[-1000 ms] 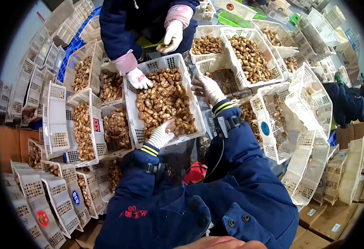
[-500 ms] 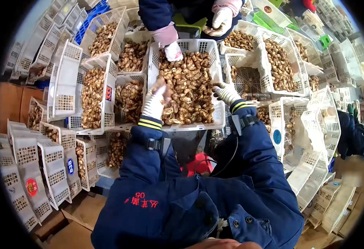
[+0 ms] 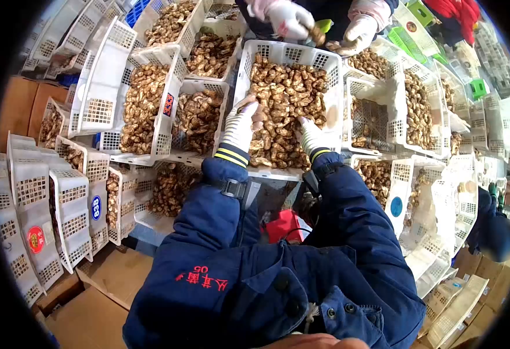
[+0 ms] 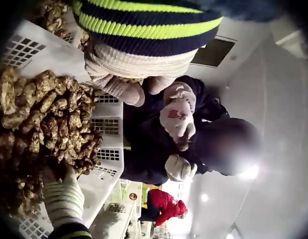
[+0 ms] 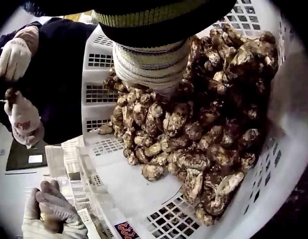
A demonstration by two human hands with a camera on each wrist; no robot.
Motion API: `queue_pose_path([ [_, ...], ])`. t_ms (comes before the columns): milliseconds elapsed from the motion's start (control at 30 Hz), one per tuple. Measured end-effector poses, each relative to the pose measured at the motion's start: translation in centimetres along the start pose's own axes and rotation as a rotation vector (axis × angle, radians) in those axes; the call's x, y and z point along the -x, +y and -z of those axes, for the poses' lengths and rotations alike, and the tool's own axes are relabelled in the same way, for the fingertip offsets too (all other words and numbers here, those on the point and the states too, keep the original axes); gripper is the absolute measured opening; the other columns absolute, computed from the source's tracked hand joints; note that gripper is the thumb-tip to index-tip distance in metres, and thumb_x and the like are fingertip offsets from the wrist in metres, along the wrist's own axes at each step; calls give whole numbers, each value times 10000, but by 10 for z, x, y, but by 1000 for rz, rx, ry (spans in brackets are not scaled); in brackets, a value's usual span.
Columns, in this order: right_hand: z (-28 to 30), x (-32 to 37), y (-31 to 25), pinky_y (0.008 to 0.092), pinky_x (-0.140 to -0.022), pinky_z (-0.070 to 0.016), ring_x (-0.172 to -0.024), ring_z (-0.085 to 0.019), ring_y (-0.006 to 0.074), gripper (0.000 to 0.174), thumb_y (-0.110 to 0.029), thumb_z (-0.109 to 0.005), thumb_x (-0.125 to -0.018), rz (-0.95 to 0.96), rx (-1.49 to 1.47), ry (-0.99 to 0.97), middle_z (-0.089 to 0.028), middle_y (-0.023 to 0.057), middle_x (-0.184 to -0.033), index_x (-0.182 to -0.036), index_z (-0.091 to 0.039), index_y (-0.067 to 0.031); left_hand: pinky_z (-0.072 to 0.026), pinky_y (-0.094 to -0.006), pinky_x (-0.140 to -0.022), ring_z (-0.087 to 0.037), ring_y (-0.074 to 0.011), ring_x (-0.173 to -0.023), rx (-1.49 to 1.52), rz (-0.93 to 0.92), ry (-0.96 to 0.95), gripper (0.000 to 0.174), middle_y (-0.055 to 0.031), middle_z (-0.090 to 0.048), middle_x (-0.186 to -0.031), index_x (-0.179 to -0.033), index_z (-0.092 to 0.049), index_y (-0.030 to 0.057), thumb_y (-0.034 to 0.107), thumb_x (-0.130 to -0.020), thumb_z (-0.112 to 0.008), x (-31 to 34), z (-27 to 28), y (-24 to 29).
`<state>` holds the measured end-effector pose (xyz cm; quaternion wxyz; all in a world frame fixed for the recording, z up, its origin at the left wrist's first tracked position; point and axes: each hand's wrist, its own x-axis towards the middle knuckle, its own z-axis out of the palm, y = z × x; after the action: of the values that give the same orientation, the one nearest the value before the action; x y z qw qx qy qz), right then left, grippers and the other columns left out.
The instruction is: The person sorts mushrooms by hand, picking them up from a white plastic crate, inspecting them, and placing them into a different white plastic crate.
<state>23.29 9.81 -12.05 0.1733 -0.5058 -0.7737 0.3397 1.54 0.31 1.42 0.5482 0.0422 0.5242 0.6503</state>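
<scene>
A white crate (image 3: 334,116) holds a heap of brown, knobbly mushroom-like pieces (image 3: 287,87). My gloved left hand (image 3: 242,125) is above its left side, palm turned up; in the right wrist view the fingers of this left hand (image 5: 54,214) curl round a brown piece (image 5: 53,225). On the heap's right part, my right hand (image 3: 312,136) reaches down in a striped glove, and in the left wrist view this right hand (image 4: 63,196) touches the pieces (image 4: 49,129). Its fingertips are hidden among them, and whether they grip one cannot be told.
Across the crate, another person's gloved hands (image 3: 357,35) hold a brown piece (image 3: 317,36). More filled crates stand left (image 3: 176,64) and right (image 3: 409,136). Stacked crates (image 3: 69,203) line the left edge, with cardboard boxes (image 3: 101,311) below. A red item (image 3: 284,225) lies near my body.
The view has shifted, so the crate sits higher and farther right. My right hand has gone from beyond the right rim onto the heap; my left hand has turned palm up. The other person's hand has left the crate.
</scene>
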Motion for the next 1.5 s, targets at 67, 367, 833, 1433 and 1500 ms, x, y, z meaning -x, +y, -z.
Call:
queue_pose_path([
  [67, -3, 0, -1, 421, -883, -479, -1056, -552, 357, 662, -147, -717, -743, 195, 372, -109, -528, 192, -1195, -1327, -411, -86, -484, -231, -538, -622, -116, -653, 8, -6, -11, 215, -32, -672, -881, -1109, -637, 144, 176, -897, -615, -2, 2, -1],
  [367, 3, 4, -39, 412, -871, -474, -1047, -525, 359, 629, -98, -691, -766, 152, 576, -299, -487, 183, -1196, -1330, -417, -141, -497, -235, -512, -635, -129, -660, 26, -6, -11, 224, -51, -673, -867, -1113, -627, 102, 162, -897, -610, 0, 2, 0],
  [833, 55, -33, -16, 352, -806, -565, -884, -642, 206, 542, 40, -547, -840, -492, -1195, -208, -627, 89, -982, -1349, -391, -61, -486, -242, -504, -634, -132, -639, 57, -10, -26, 183, -40, -676, -856, -1074, -645, 124, 147, -894, -620, -7, 5, -4],
  [1433, 76, -20, -84, 339, -664, -556, -841, -611, 212, 559, -211, -700, -839, -283, -1379, -255, -557, 94, -1145, -1309, -445, -45, -487, -216, -513, -617, -106, -636, 46, -8, -7, 244, -45, -662, -861, -1113, -603, 106, 167, -881, -646, 5, -2, 13],
  [1500, 73, -21, -85, 294, -636, -526, -745, -579, 168, 622, -99, -680, -827, -304, -1429, -302, -571, 66, -1073, -1367, -379, -36, -484, -214, -512, -615, -103, -635, 53, -17, -5, 238, -45, -661, -860, -1105, -604, 108, 169, -880, -649, 8, -3, 16],
])
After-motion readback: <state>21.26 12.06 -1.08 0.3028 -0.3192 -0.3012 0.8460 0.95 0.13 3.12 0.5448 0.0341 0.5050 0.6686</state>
